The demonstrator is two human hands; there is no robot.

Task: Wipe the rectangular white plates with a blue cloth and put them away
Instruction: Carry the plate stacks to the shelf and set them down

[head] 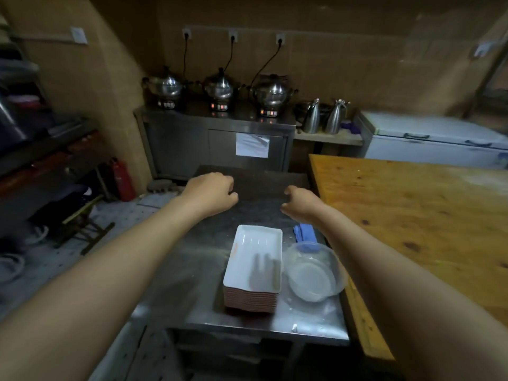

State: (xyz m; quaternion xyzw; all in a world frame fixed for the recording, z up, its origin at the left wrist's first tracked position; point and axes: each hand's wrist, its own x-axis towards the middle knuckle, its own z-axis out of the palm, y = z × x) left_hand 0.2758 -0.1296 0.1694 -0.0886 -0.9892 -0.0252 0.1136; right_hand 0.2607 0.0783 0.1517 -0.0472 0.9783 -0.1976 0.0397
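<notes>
Left hand (211, 192) and right hand (301, 202) hung loosely curled, grasping nothing, over the far end of the steel table (192, 270). Plates (254, 259) sat stacked at its near end. To their right stood a clear bowl (313, 273), the cloth (303, 233) just beyond it.

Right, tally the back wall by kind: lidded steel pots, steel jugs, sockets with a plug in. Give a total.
Lidded steel pots: 3
Steel jugs: 2
Sockets with a plug in: 3
Total: 8
</notes>
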